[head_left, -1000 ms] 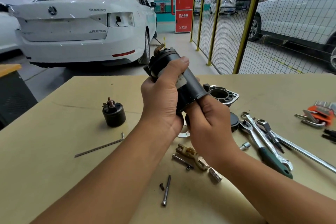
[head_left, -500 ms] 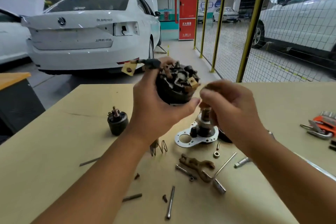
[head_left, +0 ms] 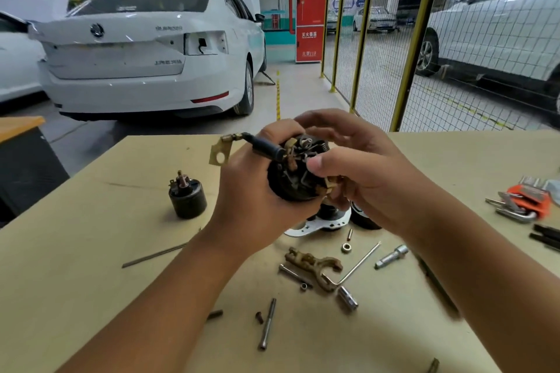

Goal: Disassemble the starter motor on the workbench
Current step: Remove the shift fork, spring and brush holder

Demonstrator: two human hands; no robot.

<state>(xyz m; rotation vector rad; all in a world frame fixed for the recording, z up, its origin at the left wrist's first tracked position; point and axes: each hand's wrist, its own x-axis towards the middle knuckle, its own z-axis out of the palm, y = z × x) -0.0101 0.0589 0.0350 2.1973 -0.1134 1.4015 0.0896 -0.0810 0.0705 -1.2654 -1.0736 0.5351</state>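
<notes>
A black motor body [head_left: 291,182] is held above the workbench [head_left: 91,251], its open end with brushes and springs turned toward the camera. The left hand [head_left: 257,191] grips the body from below; the right hand [head_left: 354,172] has its thumb and fingers on the brush end, though what exactly they pinch cannot be told. A cable with a brass tab [head_left: 219,153] sticks out to the left. Much already appears to be off: a black cylinder with terminals [head_left: 187,197], a fork lever [head_left: 312,263], long bolts [head_left: 267,324], a nut [head_left: 346,248] and a metal plate [head_left: 315,225] lie on the bench. The brush assembly seemingly remains to be removed.
</notes>
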